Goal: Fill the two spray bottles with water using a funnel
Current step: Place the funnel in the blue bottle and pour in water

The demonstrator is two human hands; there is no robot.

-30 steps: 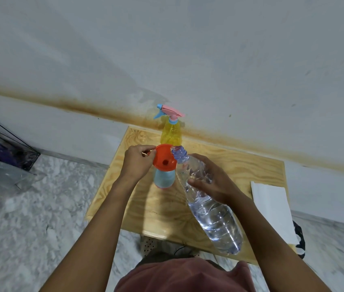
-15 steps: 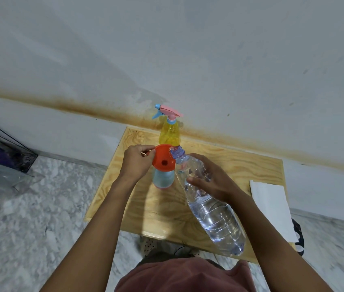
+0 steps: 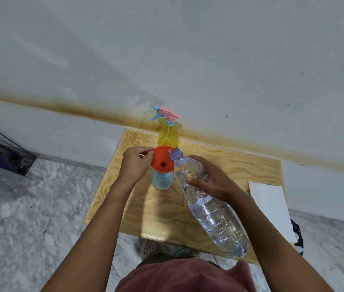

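Plywood table (image 3: 230,165) against the wall, paper (image 3: 270,203) lying at its right end. Above it, water bottle (image 3: 215,213), partly full, uncapped, tilted with the mouth at the funnel's right rim and the base back toward the body. Gripped round its upper part by the right hand (image 3: 211,182), fingers and thumb curled. Left hand (image 3: 135,163) pinching the funnel's left rim. At the back edge, yellow sprayer (image 3: 168,135), upright, head on, apart from the pour. Just in front, blue bottle (image 3: 162,180), upright on the table, head off, directly under the funnel (image 3: 162,160), apparently seated in its neck.

Judged at the very start of pouring; no stream discernible.

For a clean pour: raise the base slowly; bring the mouth over the central hole, not the edge; pinch the rim firmly against tipping; pause at any pooling in the cone; stop short of the neck.
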